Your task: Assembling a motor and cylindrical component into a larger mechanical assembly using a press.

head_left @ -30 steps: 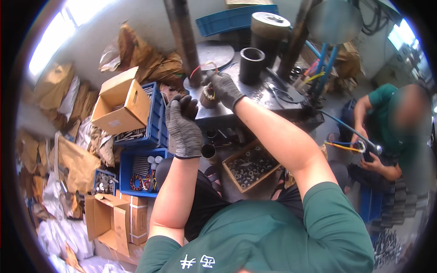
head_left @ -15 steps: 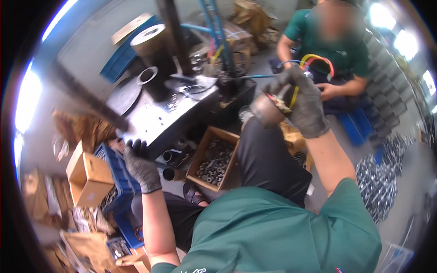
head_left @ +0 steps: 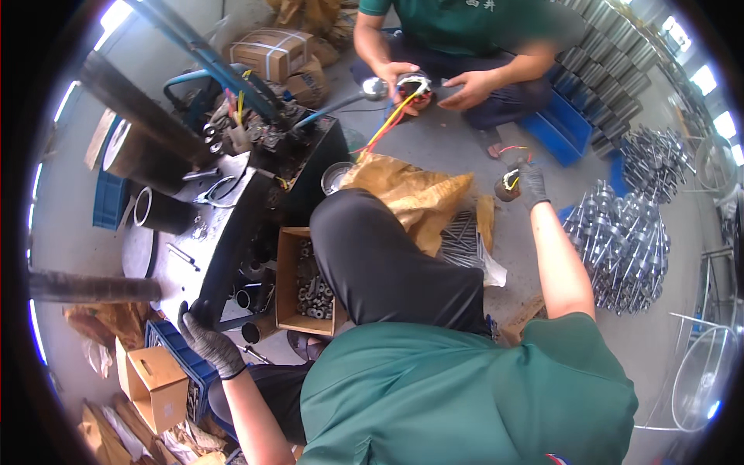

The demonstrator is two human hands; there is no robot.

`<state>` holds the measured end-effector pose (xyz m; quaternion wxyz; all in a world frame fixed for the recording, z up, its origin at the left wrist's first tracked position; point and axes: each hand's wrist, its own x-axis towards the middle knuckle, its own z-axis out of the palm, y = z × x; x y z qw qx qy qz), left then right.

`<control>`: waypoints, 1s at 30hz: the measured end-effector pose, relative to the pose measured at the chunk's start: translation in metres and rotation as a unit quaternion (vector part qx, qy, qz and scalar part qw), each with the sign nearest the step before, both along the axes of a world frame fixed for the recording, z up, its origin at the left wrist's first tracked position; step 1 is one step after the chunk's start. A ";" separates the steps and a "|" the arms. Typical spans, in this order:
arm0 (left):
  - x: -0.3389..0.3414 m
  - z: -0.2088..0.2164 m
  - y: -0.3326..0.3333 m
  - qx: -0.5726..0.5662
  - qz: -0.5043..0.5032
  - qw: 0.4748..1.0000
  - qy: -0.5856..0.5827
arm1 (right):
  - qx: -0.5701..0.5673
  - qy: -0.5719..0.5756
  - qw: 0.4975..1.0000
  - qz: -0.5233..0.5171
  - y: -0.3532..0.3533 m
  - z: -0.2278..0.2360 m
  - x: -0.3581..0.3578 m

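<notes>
At the right, my right hand (head_left: 532,183) in a grey glove is closed on a small motor stator (head_left: 507,188), a metal cylinder with white-bound windings and thin red and yellow wires. It is held out at arm's length, low over the grey floor; whether it touches the floor I cannot tell. My left hand (head_left: 209,341), gloved too, is open with nothing in it, beside the front corner of the metal worktable (head_left: 177,273). Across from me, a seated person in a green shirt holds another stator (head_left: 413,87) with long yellow and red leads.
A cardboard box (head_left: 284,291) of metal rings stands by my leg. Brown paper (head_left: 411,194) and a pack of metal rods (head_left: 461,239) lie beyond my knee. Rotors with shafts (head_left: 616,240) are heaped at the right, near a blue crate (head_left: 559,128). Thick steel pillars (head_left: 93,287) rise by the worktable.
My right hand has carried the stator from in front of the other person out to the right and down. My left hand stays open by the worktable. The view has turned to the right.
</notes>
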<state>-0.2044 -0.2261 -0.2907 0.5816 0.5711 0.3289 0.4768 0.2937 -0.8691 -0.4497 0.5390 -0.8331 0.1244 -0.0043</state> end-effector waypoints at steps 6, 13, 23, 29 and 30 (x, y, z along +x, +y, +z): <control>0.007 -0.034 0.008 0.029 -0.011 0.997 0.073 | -0.193 0.112 0.963 -0.151 -0.097 -0.098 -0.002; -0.016 -0.014 0.011 0.078 0.007 0.986 0.149 | -0.122 0.258 0.938 -0.195 -0.049 -0.129 -0.026; 0.018 -0.030 -0.017 0.099 -0.035 0.975 0.196 | 0.270 0.214 0.874 -0.343 -0.118 -0.242 -0.041; 0.048 -0.040 -0.021 0.124 -0.046 0.977 0.168 | 0.457 0.242 0.854 0.051 -0.043 -0.186 -0.046; 0.028 -0.026 -0.020 0.144 -0.025 0.974 0.174 | 0.465 0.260 0.843 0.076 0.033 -0.132 -0.047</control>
